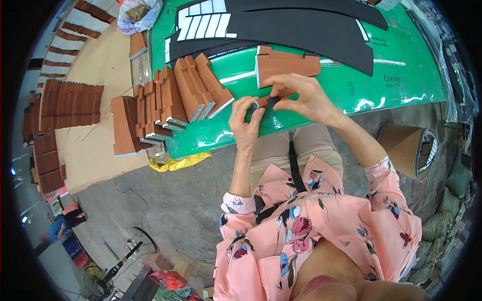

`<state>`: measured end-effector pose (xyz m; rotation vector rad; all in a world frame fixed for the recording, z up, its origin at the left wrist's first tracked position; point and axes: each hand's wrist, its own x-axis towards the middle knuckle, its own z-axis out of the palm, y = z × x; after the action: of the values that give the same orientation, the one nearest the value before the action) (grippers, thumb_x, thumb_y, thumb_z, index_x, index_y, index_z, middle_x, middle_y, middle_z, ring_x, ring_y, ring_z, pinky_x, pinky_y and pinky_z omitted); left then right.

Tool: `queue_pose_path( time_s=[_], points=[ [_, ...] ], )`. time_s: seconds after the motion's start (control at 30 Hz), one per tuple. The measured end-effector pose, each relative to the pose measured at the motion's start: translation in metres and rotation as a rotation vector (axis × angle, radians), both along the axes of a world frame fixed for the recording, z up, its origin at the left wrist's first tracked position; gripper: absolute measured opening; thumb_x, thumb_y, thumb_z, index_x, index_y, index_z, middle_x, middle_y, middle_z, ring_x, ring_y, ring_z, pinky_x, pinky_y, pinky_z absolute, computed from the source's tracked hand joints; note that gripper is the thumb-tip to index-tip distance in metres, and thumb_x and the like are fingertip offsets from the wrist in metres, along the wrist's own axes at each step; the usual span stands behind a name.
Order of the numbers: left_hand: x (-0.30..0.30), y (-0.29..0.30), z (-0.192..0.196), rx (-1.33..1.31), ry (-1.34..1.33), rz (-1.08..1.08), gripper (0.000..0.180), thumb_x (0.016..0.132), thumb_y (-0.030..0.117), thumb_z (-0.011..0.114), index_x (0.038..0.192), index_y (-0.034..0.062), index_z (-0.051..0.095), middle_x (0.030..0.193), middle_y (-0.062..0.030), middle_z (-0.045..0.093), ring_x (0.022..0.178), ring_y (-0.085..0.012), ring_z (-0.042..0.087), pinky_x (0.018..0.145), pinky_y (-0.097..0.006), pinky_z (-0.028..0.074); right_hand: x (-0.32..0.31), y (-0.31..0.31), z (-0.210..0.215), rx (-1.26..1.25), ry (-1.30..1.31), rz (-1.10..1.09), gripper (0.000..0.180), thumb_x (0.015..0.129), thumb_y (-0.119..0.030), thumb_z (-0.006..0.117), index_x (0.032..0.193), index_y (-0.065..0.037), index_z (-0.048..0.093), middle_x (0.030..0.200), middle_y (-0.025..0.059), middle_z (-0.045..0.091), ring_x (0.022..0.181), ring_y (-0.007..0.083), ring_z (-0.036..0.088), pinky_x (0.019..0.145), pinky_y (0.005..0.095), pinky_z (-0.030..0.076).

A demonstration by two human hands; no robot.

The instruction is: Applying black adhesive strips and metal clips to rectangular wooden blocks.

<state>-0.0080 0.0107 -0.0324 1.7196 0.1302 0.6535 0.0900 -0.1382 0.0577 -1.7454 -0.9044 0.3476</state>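
Note:
Near the front edge of the green-covered table, my left hand (244, 125) pinches the pale-edged end of a small reddish-brown piece (263, 102). My right hand (306, 98) closes thumb and fingers on a small black pad (273, 101), which lies against the brown piece. Fingers partly hide both. Just beyond my right hand rests a flat brown wood-look block (288, 65) with a pale edge and small black patches. To the left of my hands leans a row of several similar brown blocks (170, 95), notched on top and pale at the bottom.
Large black sheets (301, 30) with white strips (206, 26) cover the table's far side. Stacked brown blocks (70, 105) stand on tan board (95, 150) at left. A yellow bag (181, 162) hangs by the table edge. A round brown bin (401, 148) stands at right.

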Motion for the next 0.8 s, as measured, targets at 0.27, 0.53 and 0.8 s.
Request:
queue_pose_path(
  time_s=[0.27,0.53,0.8],
  points=[
    [0.001,0.001,0.001,0.005,-0.004,0.003,0.025,0.077,0.005,0.070,0.100,0.0000,0.062,0.100,-0.0108,0.061,0.093,-0.0206,0.057,0.082,-0.029,0.044,0.002,0.012,-0.002,-0.140,-0.207,0.022,0.050,0.066,0.000,0.073,0.114,-0.008,0.059,0.083,0.0050,0.062,0.079,0.0184,0.062,0.072,0.0303,0.054],
    [0.003,0.000,-0.002,-0.011,-0.043,0.021,0.025,0.075,0.003,0.070,0.099,0.0008,0.063,0.097,-0.0114,0.062,0.088,-0.0220,0.058,0.076,-0.030,0.046,0.002,0.019,0.000,-0.202,-0.226,0.027,0.050,0.065,-0.001,0.074,0.113,-0.008,0.059,0.082,0.0057,0.062,0.076,0.0189,0.061,0.067,0.0297,0.053],
    [0.001,0.002,-0.003,0.022,-0.054,-0.003,0.026,0.076,0.001,0.069,0.101,0.0005,0.061,0.098,-0.0118,0.061,0.089,-0.0215,0.058,0.077,-0.029,0.046,0.003,0.020,0.001,-0.209,-0.242,0.040,0.047,0.066,-0.004,0.073,0.111,-0.008,0.058,0.080,0.0061,0.061,0.075,0.0204,0.060,0.064,0.0325,0.050]
  ],
)
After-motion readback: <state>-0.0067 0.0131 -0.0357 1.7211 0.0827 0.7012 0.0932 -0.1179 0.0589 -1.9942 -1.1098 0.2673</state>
